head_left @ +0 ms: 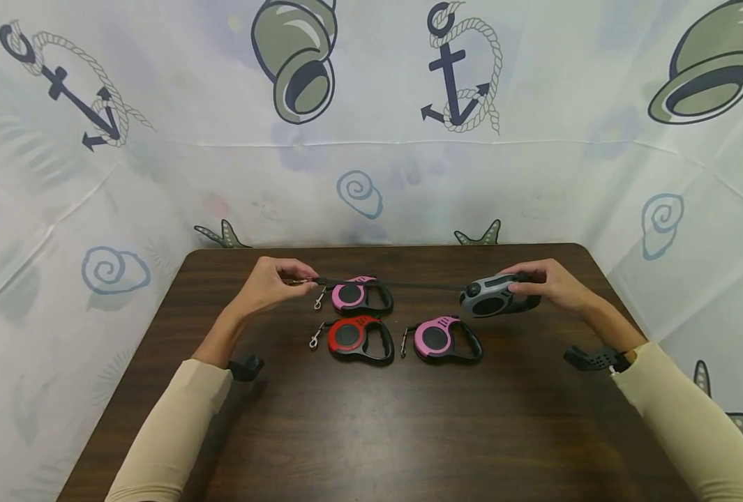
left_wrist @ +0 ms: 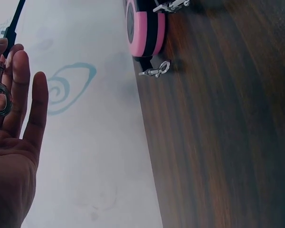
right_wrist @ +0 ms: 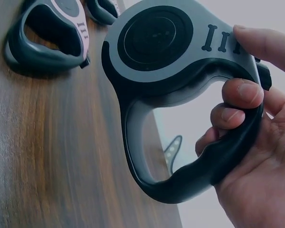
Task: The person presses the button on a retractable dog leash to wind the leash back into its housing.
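My right hand grips the handle of a grey and black retractable dog leash, held above the table's right side. In the right wrist view several fingers curl through the handle loop and the thumb lies on the grey casing. From the casing a black strap runs out straight to the left. Its far end is pinched between thumb and fingers of my left hand. A metal snap clip lies along those fingers in the left wrist view.
On the brown table lie a pink retractable leash at the back, a red one in front of it, and a second pink one to the right. A patterned white cloth hangs behind the table.
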A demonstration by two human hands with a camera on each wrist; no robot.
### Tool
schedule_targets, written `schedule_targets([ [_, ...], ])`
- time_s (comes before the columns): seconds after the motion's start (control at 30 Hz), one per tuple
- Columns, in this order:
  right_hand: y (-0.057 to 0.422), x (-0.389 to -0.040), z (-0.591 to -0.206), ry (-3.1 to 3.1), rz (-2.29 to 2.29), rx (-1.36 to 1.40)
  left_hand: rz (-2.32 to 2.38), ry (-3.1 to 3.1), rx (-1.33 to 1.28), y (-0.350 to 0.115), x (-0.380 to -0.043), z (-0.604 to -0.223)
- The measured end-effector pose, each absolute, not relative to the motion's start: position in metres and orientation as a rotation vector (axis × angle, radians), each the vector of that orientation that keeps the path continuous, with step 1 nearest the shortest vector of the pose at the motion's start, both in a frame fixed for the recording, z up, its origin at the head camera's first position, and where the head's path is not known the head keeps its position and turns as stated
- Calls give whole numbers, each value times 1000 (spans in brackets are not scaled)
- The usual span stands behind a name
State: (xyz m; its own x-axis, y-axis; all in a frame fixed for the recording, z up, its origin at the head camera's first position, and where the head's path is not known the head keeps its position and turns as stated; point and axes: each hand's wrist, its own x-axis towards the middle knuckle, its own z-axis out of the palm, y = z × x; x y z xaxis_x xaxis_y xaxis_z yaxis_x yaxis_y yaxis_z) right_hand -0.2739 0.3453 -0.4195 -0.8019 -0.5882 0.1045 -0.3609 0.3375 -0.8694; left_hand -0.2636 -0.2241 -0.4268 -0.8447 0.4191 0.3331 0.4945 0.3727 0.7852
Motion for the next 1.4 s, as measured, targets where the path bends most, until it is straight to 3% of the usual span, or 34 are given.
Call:
schedule_targets([
  [1.4, 294, -268, -422, 2378, -1461, -875, -1458, -2514, -908, -201, -250, -432],
])
